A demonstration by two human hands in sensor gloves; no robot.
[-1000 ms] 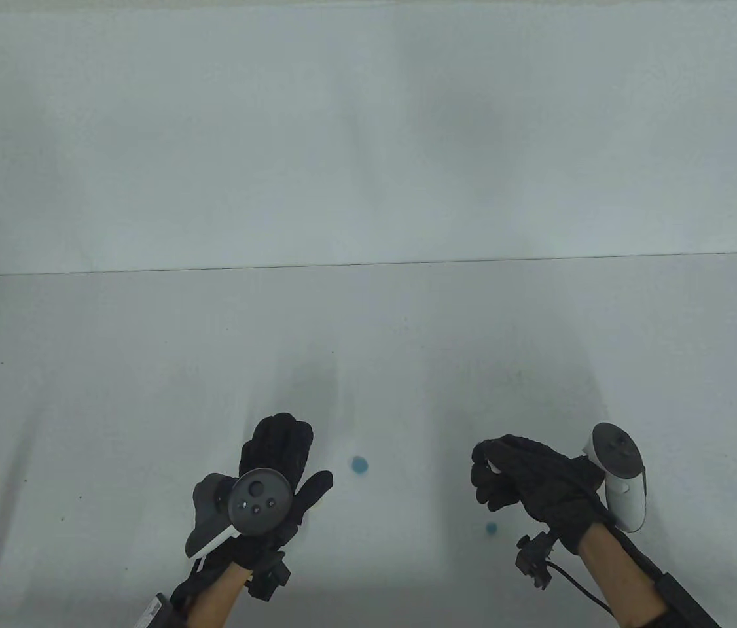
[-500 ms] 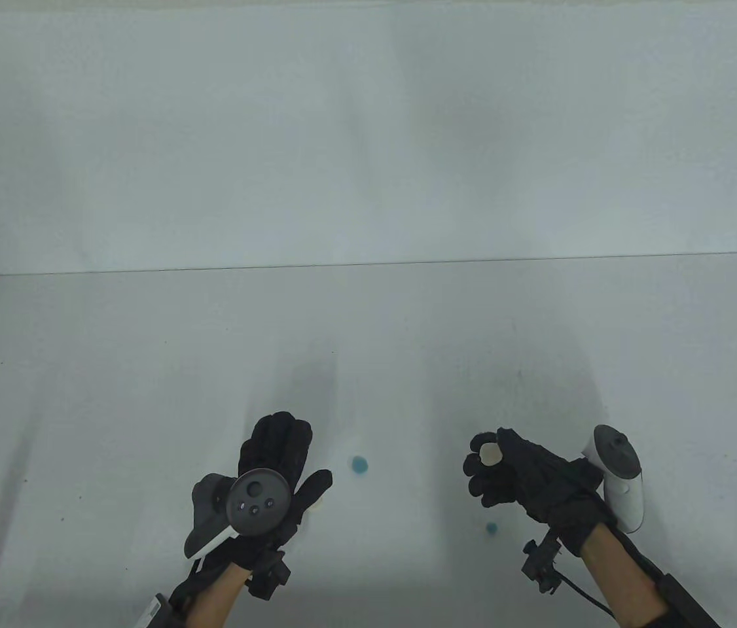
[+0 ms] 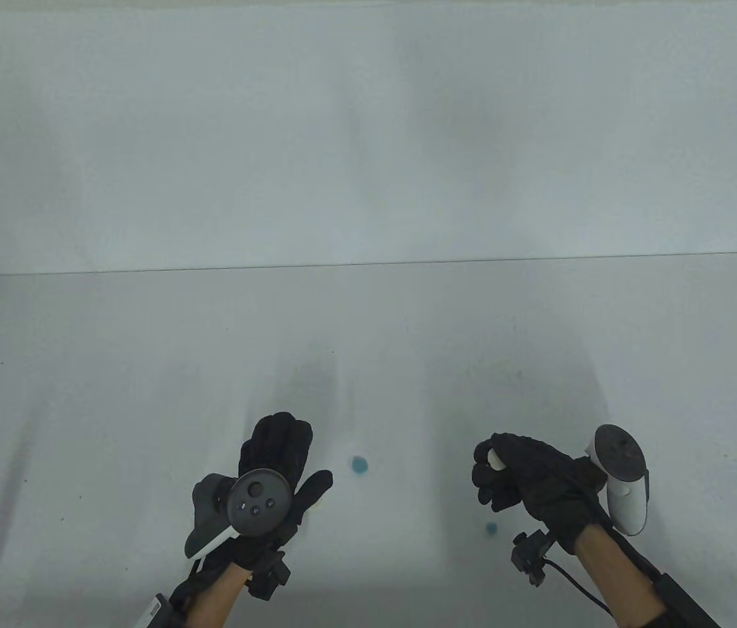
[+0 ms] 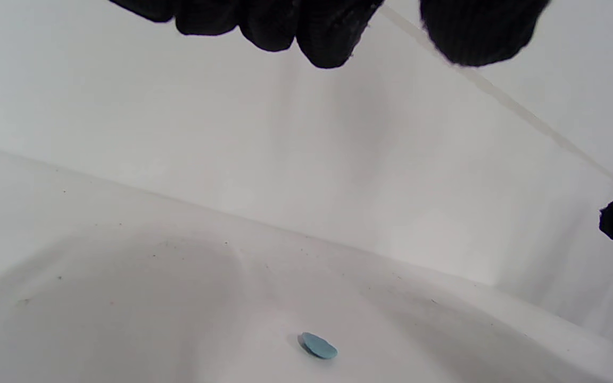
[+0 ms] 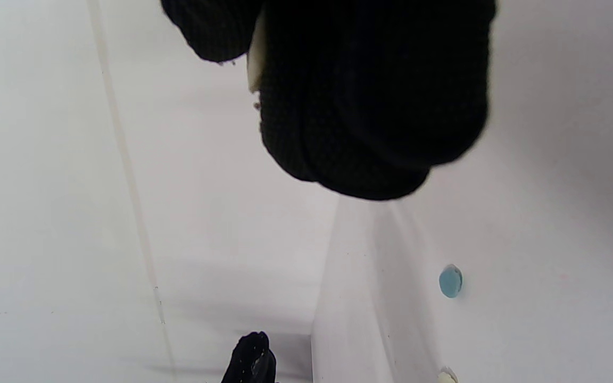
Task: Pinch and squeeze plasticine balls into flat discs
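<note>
My right hand [image 3: 489,461] is raised above the table and pinches a small cream plasticine piece [image 3: 494,460] between thumb and fingers. In the right wrist view only its pale edge [image 5: 255,53] shows between the closed fingers [image 5: 370,106]. My left hand [image 3: 306,451] is open and empty, fingers spread flat low over the table; its fingertips [image 4: 328,32] hang at the top of the left wrist view. A flat blue disc [image 3: 360,465] lies between the hands, also in the left wrist view [image 4: 319,346] and the right wrist view [image 5: 450,281].
A smaller blue piece [image 3: 491,528] lies on the table below my right hand. A pale piece [image 5: 446,376] lies near my left thumb. The white table [image 3: 146,366] meets a white back wall [image 3: 368,131] along its far edge.
Half a second ago my right hand turned the cream piece so its round face showed; now the fingers have closed over it again. My left hand has not moved.
</note>
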